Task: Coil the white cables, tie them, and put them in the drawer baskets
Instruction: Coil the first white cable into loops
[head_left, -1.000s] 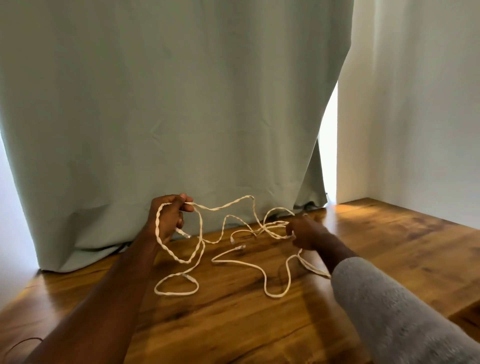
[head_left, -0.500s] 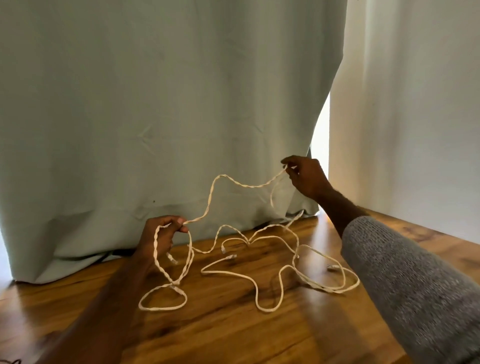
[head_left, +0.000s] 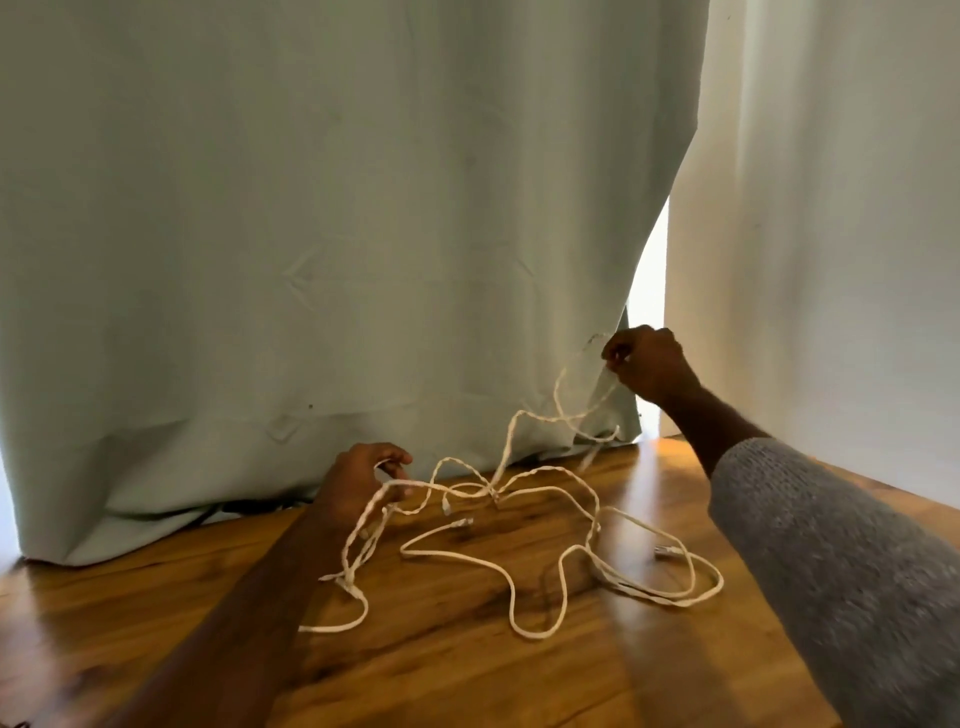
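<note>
Barely begun | white cables (head_left: 511, 558) sprawl tangled on the wooden table (head_left: 519, 686) | left hand (head_left: 358, 480) fingers curled round one strand | right hand (head_left: 644, 364) pinches another, lifted | no coil, no tie made | drawer baskets unseen

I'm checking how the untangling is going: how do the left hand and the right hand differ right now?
The left hand sits low, just above the wooden table, while the right hand is raised in front of the curtain. The left forearm is bare; the right wears a grey sleeve. Both pinch strands of the white cables.
</note>
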